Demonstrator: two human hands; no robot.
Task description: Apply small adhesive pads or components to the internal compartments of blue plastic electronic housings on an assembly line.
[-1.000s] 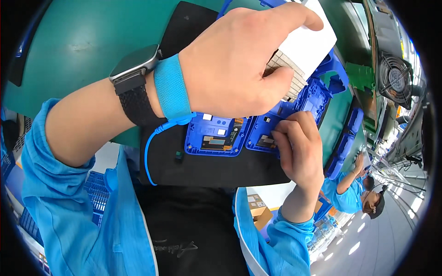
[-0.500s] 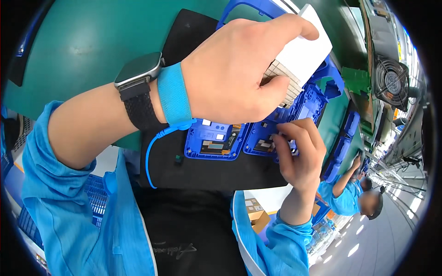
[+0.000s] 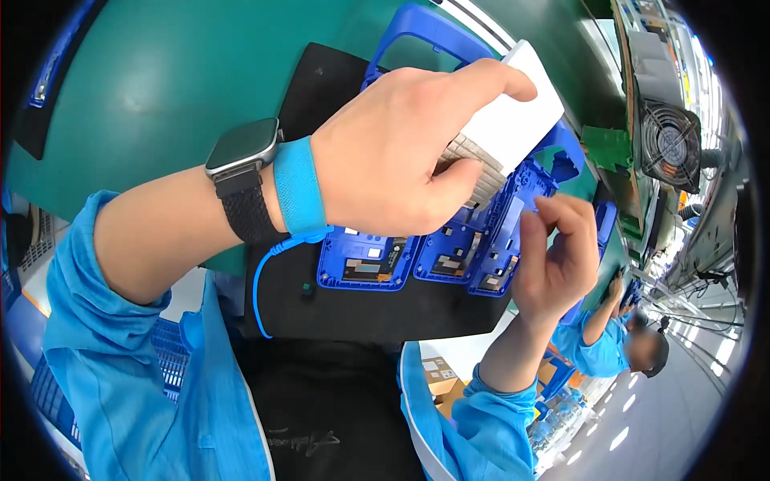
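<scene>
My left hand [image 3: 393, 152] grips a white sheet [image 3: 517, 112] between thumb and fingers. Rows of small greyish square pads [image 3: 481, 164] cover the sheet's near part. Beneath it stand several open blue plastic housings: a left housing [image 3: 327, 268], a middle housing [image 3: 425, 266] and a right housing [image 3: 484, 282], with small white pads and dark parts inside. To the right of them my right hand [image 3: 561, 260] is raised, thumb and index finger close together; whatever is between the tips is too small to make out. A blue wristband [image 3: 301, 188] with a cord circles my left wrist.
The housings lie on a black mat [image 3: 361, 313] on a green table [image 3: 160, 88]. A blue frame [image 3: 409, 24] stands behind my left hand. A fan [image 3: 672, 146] is at the right, and a co-worker in blue [image 3: 597, 349] works farther off.
My right hand has lifted off the housings and moved right. My left hand, still gripping the sheet, appears slightly lower and farther left as the view shifts.
</scene>
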